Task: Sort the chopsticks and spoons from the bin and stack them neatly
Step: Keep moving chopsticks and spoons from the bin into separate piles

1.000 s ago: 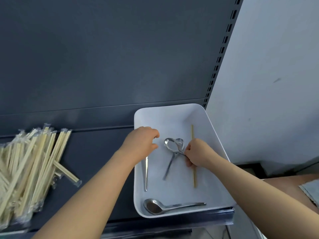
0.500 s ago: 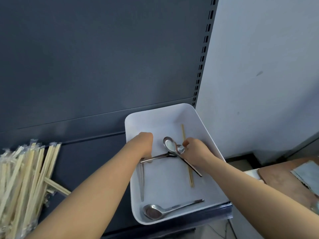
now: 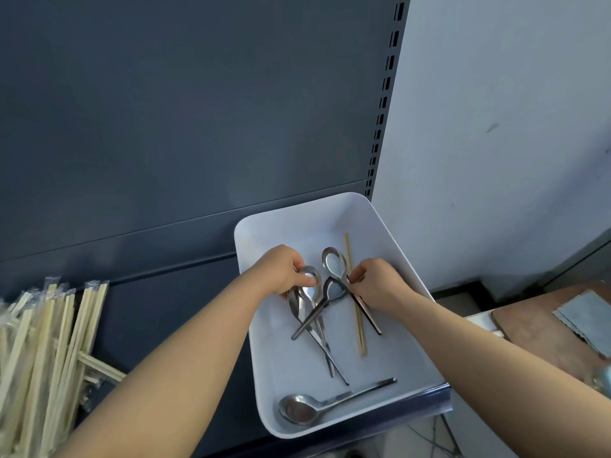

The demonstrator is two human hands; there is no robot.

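Note:
A white bin sits on a dark shelf. Inside it, my left hand grips the bowls of two or three metal spoons, their handles pointing toward me. My right hand pinches the neck of another spoon, its bowl pointing away. A further spoon lies crossed between both hands. One loose spoon lies along the bin's near wall. A single bare wooden chopstick rests on the bin floor beside my right hand.
A heap of wrapped wooden chopsticks lies on the shelf at the left. The shelf's dark back panel rises behind. A wooden surface with a grey cloth is at the right, past the shelf edge.
My left hand has gathered spoons by their bowls and swung their handles toward me. My right hand still holds its spoon. The view has shifted a little.

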